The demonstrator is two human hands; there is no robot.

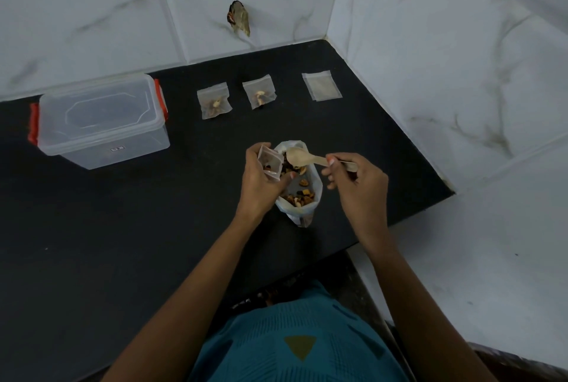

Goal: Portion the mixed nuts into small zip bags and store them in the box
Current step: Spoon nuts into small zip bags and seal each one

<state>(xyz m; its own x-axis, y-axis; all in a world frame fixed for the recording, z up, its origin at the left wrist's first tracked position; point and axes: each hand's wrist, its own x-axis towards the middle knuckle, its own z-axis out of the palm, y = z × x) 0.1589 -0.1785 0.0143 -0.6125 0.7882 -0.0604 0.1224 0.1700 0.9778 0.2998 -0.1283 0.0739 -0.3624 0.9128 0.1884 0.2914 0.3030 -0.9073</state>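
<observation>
Black desk (123,228), centre frame: left hand (261,185) curls its fingers round a small bag (272,161); right hand (359,185) pinches a wooden spoon (296,156) above the nut bag (299,215).

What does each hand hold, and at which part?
The left hand holds a small zip bag round its lower part. The right hand pinches the wooden spoon at its handle end.

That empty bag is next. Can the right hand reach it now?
Probably yes: nothing stands between the right hand and the empty bag. But it grips the spoon, which it would likely need to set down.
</observation>
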